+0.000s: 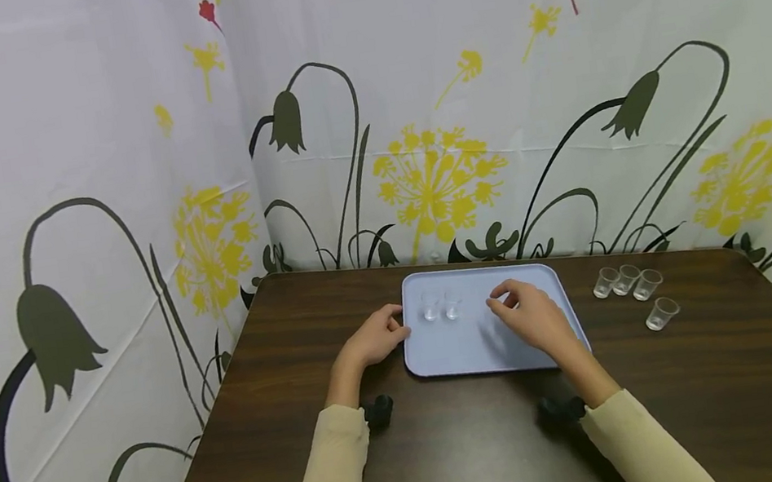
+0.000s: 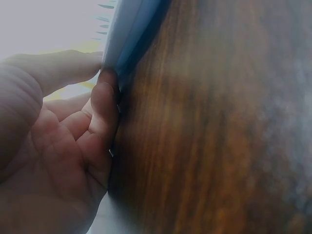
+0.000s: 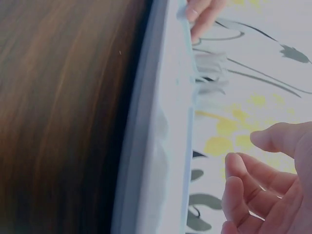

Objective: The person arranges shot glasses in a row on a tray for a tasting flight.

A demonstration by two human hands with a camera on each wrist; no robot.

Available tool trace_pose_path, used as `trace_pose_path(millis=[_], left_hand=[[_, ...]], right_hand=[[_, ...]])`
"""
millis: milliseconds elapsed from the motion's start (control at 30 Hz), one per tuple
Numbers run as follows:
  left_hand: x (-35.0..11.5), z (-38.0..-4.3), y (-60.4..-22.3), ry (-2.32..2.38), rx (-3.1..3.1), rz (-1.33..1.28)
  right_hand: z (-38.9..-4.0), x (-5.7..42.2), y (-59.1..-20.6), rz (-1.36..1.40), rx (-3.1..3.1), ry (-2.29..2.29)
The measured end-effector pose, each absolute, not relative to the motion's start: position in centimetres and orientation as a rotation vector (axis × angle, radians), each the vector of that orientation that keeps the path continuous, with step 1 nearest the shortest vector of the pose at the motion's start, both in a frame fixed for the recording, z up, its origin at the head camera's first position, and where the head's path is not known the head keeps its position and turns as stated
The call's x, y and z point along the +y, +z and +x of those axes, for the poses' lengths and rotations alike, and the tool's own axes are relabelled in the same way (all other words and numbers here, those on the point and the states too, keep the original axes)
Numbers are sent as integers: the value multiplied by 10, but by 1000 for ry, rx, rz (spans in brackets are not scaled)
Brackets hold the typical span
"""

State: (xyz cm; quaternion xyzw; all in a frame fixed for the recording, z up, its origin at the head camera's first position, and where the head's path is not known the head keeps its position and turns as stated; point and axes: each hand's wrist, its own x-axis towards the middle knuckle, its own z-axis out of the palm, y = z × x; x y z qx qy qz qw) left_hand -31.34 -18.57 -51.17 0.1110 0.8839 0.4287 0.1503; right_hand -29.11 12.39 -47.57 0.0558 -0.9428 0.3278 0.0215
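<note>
A pale blue tray (image 1: pixel 486 346) lies on the table, with two small clear plastic cups upright on its left half: a left cup (image 1: pixel 430 309) and a right cup (image 1: pixel 452 307). My left hand (image 1: pixel 373 337) pinches the tray's left rim, thumb on top and fingers low against the side, as the left wrist view shows. Over the tray's right half hovers my right hand (image 1: pixel 532 318), fingers loosely bent, thumb and fingertips apart with nothing between them. In the right wrist view, this right hand (image 3: pixel 265 180) is above the tray's surface.
Right of the tray, several more clear cups stand on the brown wooden table (image 1: pixel 474 443): a close row (image 1: pixel 626 280) and a single cup (image 1: pixel 661 314) nearer the front. Behind the table hangs a white curtain (image 1: pixel 511 26) with printed flowers.
</note>
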Motion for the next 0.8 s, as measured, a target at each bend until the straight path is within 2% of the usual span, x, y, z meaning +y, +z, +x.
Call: trace_pose_path(millis=[800], left_hand=[[-181, -310, -510, 1193, 2586, 285]], right_hand=[[-284, 229, -441, -58, -2885, 996]])
